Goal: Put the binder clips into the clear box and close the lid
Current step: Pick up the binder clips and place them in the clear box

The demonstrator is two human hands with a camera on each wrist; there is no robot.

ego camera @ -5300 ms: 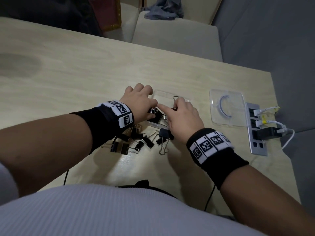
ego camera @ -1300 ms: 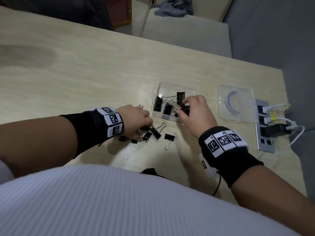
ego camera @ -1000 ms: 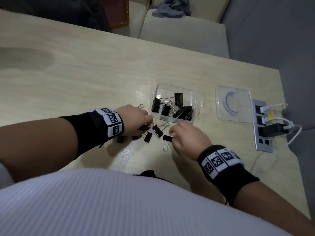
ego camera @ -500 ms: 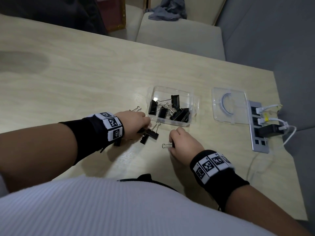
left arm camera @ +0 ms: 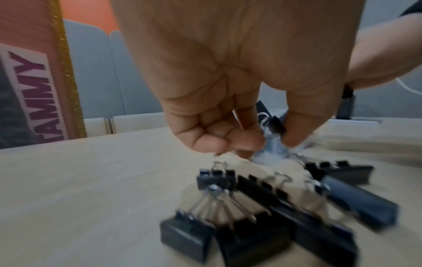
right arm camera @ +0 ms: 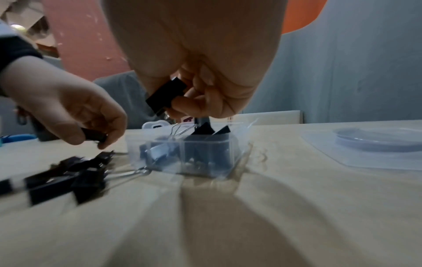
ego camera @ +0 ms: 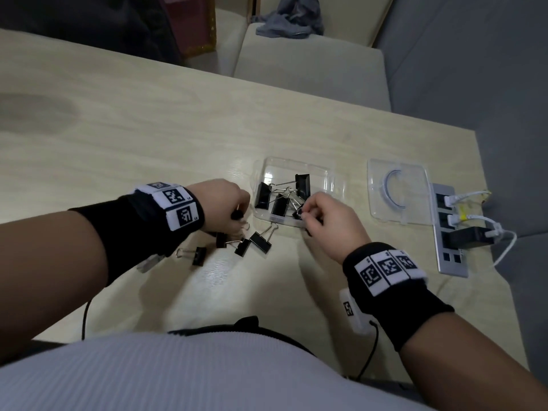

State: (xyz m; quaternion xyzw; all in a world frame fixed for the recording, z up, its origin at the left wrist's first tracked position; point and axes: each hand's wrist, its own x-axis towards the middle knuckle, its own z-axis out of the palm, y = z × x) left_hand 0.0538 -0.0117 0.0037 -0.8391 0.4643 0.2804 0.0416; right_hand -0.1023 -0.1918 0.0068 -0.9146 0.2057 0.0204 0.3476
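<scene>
Pinching one binder clip [right arm camera: 166, 95], her right hand [ego camera: 329, 223] hovers at the clear box [ego camera: 323, 173]'s near edge; left hand [ego camera: 221, 203] grips another beside it.

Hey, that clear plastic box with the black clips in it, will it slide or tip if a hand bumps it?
The clear plastic box looks thin-walled and light, so a nudge would probably slide it across the smooth pale wooden table. It sits low and wide, so tipping seems unlikely. The black binder clips inside add some weight, which may steady it a little.
</scene>
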